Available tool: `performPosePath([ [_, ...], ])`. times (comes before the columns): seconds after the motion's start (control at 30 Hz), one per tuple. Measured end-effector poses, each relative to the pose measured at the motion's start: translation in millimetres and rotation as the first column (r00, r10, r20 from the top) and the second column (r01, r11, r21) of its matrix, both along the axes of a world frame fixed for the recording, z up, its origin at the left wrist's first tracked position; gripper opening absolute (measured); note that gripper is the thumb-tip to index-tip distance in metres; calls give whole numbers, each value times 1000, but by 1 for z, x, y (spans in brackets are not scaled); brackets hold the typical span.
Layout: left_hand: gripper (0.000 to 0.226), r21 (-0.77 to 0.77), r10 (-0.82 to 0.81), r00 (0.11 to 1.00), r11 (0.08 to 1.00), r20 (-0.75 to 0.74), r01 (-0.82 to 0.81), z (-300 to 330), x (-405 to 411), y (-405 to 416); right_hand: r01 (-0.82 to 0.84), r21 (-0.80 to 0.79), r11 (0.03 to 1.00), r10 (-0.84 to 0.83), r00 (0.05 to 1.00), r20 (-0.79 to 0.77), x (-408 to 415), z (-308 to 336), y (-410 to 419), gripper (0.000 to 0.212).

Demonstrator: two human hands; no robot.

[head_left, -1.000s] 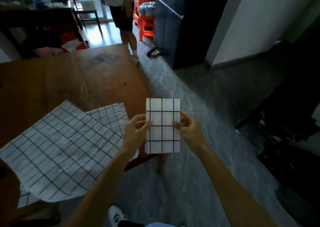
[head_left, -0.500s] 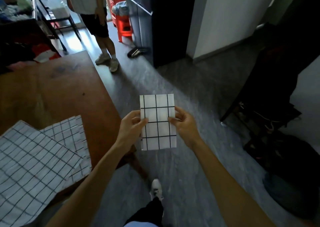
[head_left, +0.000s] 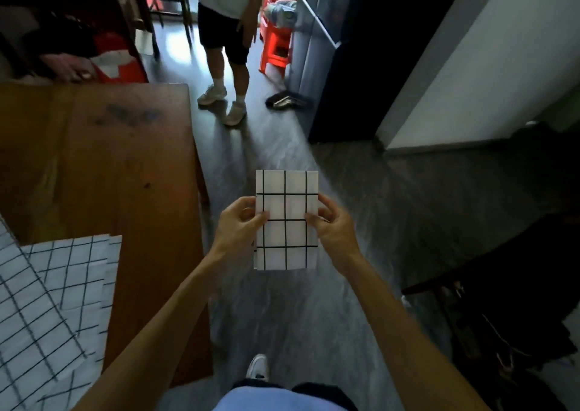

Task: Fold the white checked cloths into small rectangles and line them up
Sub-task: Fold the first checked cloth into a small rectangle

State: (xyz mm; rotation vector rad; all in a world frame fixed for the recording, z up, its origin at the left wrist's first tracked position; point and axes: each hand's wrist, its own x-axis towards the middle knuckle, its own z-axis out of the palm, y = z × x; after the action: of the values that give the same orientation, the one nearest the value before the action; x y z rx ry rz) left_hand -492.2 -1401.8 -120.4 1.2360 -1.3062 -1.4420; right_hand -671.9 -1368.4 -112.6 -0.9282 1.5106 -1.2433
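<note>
A white checked cloth folded into a small rectangle [head_left: 286,203] hangs upright in the air over the grey floor, to the right of the table. My left hand [head_left: 238,225] pinches its left edge and my right hand [head_left: 332,227] pinches its right edge. On the brown wooden table [head_left: 125,166] at the lower left lie two more checked cloths: a large unfolded one [head_left: 28,316] and a partly folded one [head_left: 91,269] under it, reaching toward the table's right side.
A person in dark shorts [head_left: 226,40] stands on the floor beyond the table's far right corner. An orange stool [head_left: 276,46] and a dark cabinet [head_left: 345,49] stand behind. Dark clutter [head_left: 502,316] fills the right. My shoe [head_left: 257,365] shows below.
The view has swung right and away from the table, so the cloths on it slid to the left edge. My hands keep the folded rectangle held between them in the same grip.
</note>
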Motion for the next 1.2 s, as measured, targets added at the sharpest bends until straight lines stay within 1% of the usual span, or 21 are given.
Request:
performPosePath([
  [0.13, 27, 12, 61, 998, 998, -2, -61, -5, -7, -58, -82, -9, 997, 82, 996, -19, -11, -1, -70, 42],
  [0.3, 34, 62, 171, 985, 983, -17, -170, -20, -20, -133, -188, -3, 982, 188, 982, -24, -29, -17, -165, 40],
  [0.37, 34, 68, 219, 976, 974, -8, -218, -24, -30, -164, -227, -9, 974, 227, 973, -44, -38, -26, -209, 43],
  [0.47, 35, 63, 317, 948, 946, 29, -318, -21, -50, -214, -294, -24, 955, 294, 956, -23, -53, -33, -275, 44],
  [0.6, 28, 70, 421, 903, 902, 82, -427, -3, -74, -284, -384, -36, 922, 385, 923, 20, -69, -19, -360, 43],
  [0.7, 26, 69, 484, 872, 870, 71, -488, 13, -84, -338, -462, -80, 883, 462, 887, -20, -77, 0, -423, 44],
  [0.77, 25, 81, 528, 848, 844, 52, -531, 18, -86, -371, -509, -82, 857, 508, 861, -35, -77, 7, -463, 44],
  [0.97, 26, 73, 631, 773, 769, 66, -635, 4, -68, -464, -630, -36, 776, 623, 774, -113, -54, -4, -575, 40],
  [1.13, 22, 51, 698, 715, 713, 39, -699, -24, -25, -544, -690, 29, 723, 685, 711, -158, -5, -25, -667, 38],
  [1.2, 23, 82, 716, 698, 694, 24, -715, -35, -4, -573, -709, 73, 701, 707, 679, -198, 19, -26, -700, 36],
])
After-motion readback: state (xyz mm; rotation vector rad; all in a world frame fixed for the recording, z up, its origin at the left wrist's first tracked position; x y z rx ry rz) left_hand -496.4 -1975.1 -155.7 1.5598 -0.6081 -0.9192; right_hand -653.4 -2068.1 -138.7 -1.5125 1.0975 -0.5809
